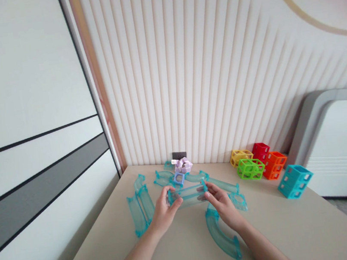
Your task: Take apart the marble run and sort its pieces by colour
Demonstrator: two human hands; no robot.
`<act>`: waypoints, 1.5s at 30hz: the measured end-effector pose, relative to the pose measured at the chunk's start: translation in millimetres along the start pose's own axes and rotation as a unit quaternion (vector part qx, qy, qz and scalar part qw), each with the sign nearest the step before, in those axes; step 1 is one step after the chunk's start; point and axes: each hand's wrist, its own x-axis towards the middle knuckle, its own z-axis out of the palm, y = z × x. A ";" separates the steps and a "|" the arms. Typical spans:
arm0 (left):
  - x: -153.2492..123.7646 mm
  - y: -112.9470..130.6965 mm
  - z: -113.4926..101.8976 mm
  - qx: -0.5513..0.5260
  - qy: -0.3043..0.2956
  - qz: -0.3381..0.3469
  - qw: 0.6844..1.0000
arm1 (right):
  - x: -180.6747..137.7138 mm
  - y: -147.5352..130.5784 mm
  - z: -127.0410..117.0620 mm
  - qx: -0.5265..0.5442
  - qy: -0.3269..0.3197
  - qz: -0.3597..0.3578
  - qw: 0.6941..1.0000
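Both hands hold one straight, clear turquoise track piece [188, 195] level above the beige table [185, 254]. My left hand [163, 212] grips its left end, fingers wrapped round it. At the right end, my right hand [221, 203] pinches the piece. A curved turquoise track piece [220, 236] lies on the table just under my right wrist. Two more straight track pieces [141, 208] lie side by side left of my left hand.
Further track pieces [220, 183] lie beyond the hands, with a blue square frame [178, 178] and lilac pieces [182, 164] near the ribbed wall. Yellow [241, 156], green [250, 168], red [260, 150], orange [274, 164] and turquoise [294, 180] cube frames stand at right. A white unit [345, 143] stands beyond.
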 end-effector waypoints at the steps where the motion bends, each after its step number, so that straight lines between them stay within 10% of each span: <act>1: -0.2 1.2 0.9 -0.010 0.000 0.000 1.000 | 0.3 -0.2 0.3 0.000 0.004 -0.004 1.000; 8: 1.3 16.1 6.2 -0.211 0.000 -0.021 0.977 | 4.2 4.0 -5.6 0.023 0.063 -0.006 0.998; 45: 4.2 8.4 0.3 -0.273 0.031 -0.077 0.958 | 3.7 9.7 -8.0 0.075 0.057 -0.016 0.995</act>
